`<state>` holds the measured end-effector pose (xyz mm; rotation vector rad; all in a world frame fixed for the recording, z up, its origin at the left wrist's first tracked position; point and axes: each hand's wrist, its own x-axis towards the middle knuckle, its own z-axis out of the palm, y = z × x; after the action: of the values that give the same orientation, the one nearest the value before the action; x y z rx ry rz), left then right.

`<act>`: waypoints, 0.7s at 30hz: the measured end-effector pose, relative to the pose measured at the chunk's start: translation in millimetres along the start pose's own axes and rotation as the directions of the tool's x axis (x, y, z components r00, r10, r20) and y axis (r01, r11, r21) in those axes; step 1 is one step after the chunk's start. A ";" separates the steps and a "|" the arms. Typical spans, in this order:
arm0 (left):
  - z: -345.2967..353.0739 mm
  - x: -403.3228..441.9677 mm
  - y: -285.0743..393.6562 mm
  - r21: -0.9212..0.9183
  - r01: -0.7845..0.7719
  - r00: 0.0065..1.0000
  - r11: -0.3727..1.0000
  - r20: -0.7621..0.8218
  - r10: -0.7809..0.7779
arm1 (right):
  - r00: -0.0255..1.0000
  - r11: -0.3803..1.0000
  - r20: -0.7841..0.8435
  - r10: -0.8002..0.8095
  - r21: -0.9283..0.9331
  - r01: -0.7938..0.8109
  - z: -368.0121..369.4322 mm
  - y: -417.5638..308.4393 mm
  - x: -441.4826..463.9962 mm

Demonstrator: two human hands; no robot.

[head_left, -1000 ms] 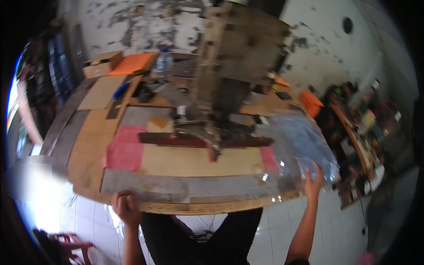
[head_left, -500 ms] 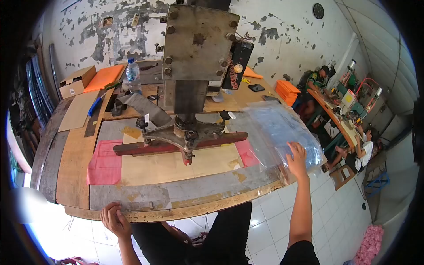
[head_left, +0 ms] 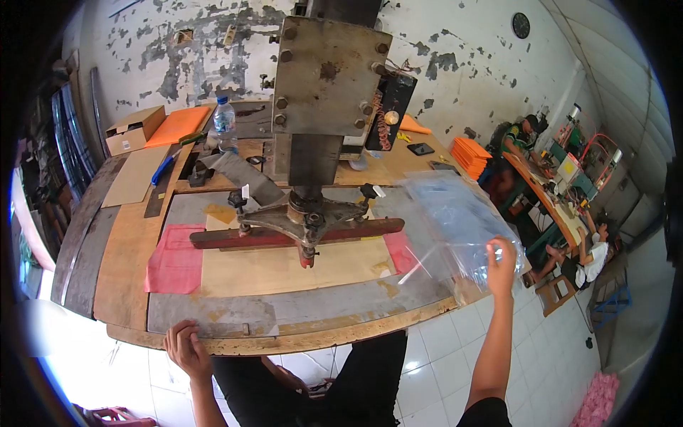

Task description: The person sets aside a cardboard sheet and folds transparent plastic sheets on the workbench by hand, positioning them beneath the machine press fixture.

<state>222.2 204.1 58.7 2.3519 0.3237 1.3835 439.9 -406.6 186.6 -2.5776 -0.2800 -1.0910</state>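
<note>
My left hand [head_left: 188,349] rests at the front edge of the wooden table [head_left: 284,344], its fingers curled over the rim. On the right, my right hand [head_left: 502,267] is over a stack of clear bluish plastic sheets [head_left: 455,206]. Its thumb and fingers are pinched together at the near right part of the stack, on thin plastic that is hard to make out. A press head with a long red bar [head_left: 341,233] stands over a beige board [head_left: 284,272]. Pink sheets [head_left: 176,260] stick out at both ends of the board.
A water bottle [head_left: 225,124], a cardboard box [head_left: 135,129] and orange sheets [head_left: 178,126] are at the back left. A phone [head_left: 420,149] and an orange stack [head_left: 469,157] lie at the back right. Two people sit by another bench [head_left: 544,192].
My right hand has moved slightly right and down, its spread fingers drawing together. Plastic near the stack's left edge has shifted and shows bright creases. My left hand stays at the table edge.
</note>
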 end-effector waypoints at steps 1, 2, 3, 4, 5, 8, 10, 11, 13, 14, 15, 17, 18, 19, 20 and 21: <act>-0.6 0.4 0.5 0.000 0.000 1.000 1.000 0.007 0.000 | 0.996 1.000 -0.084 -0.025 0.001 0.025 -15.8 -12.0 4.1; -0.8 0.9 0.8 0.004 0.001 1.000 1.000 0.004 -0.001 | 0.985 0.999 -0.167 -0.047 -0.001 0.048 -32.6 -24.1 7.5; -0.6 1.4 1.1 0.004 0.000 1.000 1.000 0.006 0.000 | 0.985 0.999 -0.167 -0.048 0.002 0.049 -49.3 -36.4 10.9; -0.9 2.6 1.1 0.002 -0.002 1.000 1.000 0.008 0.002 | 0.974 0.996 -0.209 -0.090 -0.034 0.085 -66.6 -50.2 14.6; -1.4 3.7 2.2 0.002 -0.003 1.000 1.000 0.007 0.003 | 0.959 0.990 -0.250 -0.134 -0.072 0.120 -82.7 -62.2 16.9; -5.0 6.4 6.8 -0.008 0.019 1.000 1.000 0.020 -0.018 | 0.926 0.975 -0.309 -0.219 -0.038 0.218 -123.9 -91.6 19.5; -13.5 10.0 9.6 -0.048 0.049 0.990 0.998 0.131 -0.042 | 0.940 0.974 -0.264 -0.216 0.004 0.225 -145.4 -122.2 22.0; -16.8 14.1 16.2 -0.045 0.051 0.991 0.998 0.127 -0.045 | 0.954 0.973 -0.216 -0.210 0.046 0.225 -152.8 -139.2 22.7; -20.7 24.9 43.0 -0.349 0.433 0.897 0.831 0.254 -0.361 | 0.954 0.963 -0.157 -0.255 0.050 0.265 -160.6 -170.7 26.8; -22.8 30.5 56.1 -0.344 0.434 0.897 0.833 0.247 -0.366 | 0.950 0.952 -0.098 -0.296 0.052 0.302 -161.6 -185.9 27.9; -24.1 37.2 70.1 -0.452 0.369 0.927 0.812 0.241 -0.287 | 0.948 0.949 -0.100 -0.303 0.062 0.309 -161.0 -200.2 28.5; -31.2 57.4 91.3 -0.657 0.247 0.964 0.713 0.244 -0.109 | 0.944 0.935 0.017 -0.329 0.149 0.323 -156.5 -228.8 29.0; -36.4 70.0 100.1 -0.749 0.199 0.968 0.632 0.251 -0.009 | 0.939 0.927 0.017 -0.343 0.167 0.336 -153.3 -243.3 27.1; -40.3 81.1 111.0 -0.815 0.200 0.962 0.544 0.268 0.048 | 0.940 0.928 0.079 -0.331 0.207 0.310 -149.9 -257.7 23.6; -44.6 91.5 122.0 -0.868 0.205 0.954 0.452 0.280 0.105 | 0.936 0.927 0.143 -0.322 0.247 0.282 -147.1 -270.5 20.4; -49.6 101.4 134.3 -0.890 0.230 0.932 0.394 0.318 0.176 | 0.913 0.915 0.189 -0.361 0.260 0.307 -145.4 -280.7 18.7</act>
<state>228.2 133.6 219.2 1.5097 -0.4535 0.6986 271.9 -199.3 357.2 -2.5033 -0.8835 -0.7968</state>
